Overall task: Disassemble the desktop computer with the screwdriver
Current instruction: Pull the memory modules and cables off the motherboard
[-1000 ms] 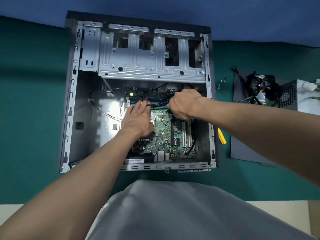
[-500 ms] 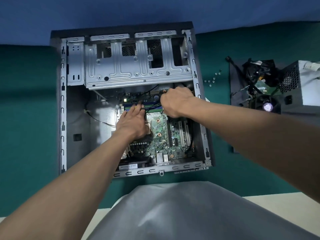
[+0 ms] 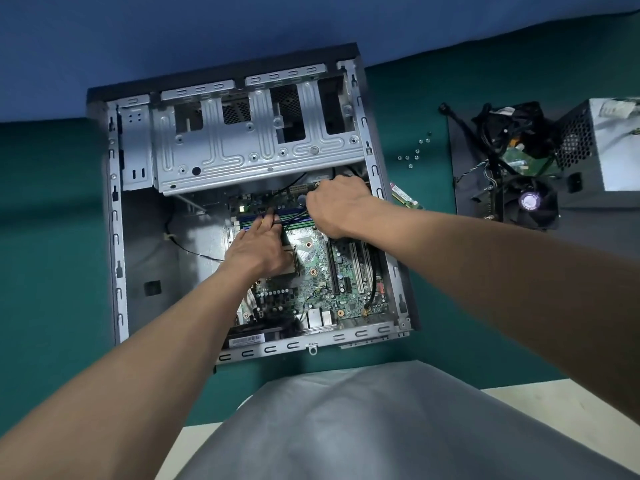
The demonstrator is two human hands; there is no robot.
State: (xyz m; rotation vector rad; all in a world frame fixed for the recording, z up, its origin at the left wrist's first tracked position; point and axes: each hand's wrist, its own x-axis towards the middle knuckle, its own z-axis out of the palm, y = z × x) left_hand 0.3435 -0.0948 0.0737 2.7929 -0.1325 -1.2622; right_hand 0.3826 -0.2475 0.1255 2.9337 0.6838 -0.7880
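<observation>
both hands are inside the case [image 3: 114, 216], which lies open on its side in the middle of the green mat [image 3: 52, 271]. left hand [image 3: 258, 251] lies flat on the motherboard [image 3: 311, 289], fingers straight, tips at the memory slots [image 3: 294, 216], grasping nothing that shows. right hand [image 3: 334, 209] is curled, knuckles up, at the board's far right corner; what it grips, if anything, is hidden, so i cannot tell. no screwdriver shows. the job looks past halfway: the power supply [image 3: 613, 150], fan [image 3: 530, 202], a tangle of cables [image 3: 502, 126] and a memory stick [image 3: 403, 197] are already out, lying right of the case, with loose screws [image 3: 414, 154] between. the board, a few thin wires and the drive cage [image 3: 256, 150] are left inside. fan and supply sit on a dark panel [image 3: 462, 161]. behind the mat hangs a blue backdrop [image 3: 138, 29]; at the near edge are a pale surface [image 3: 519, 393] and the person's grey lap [image 3: 346, 427].
</observation>
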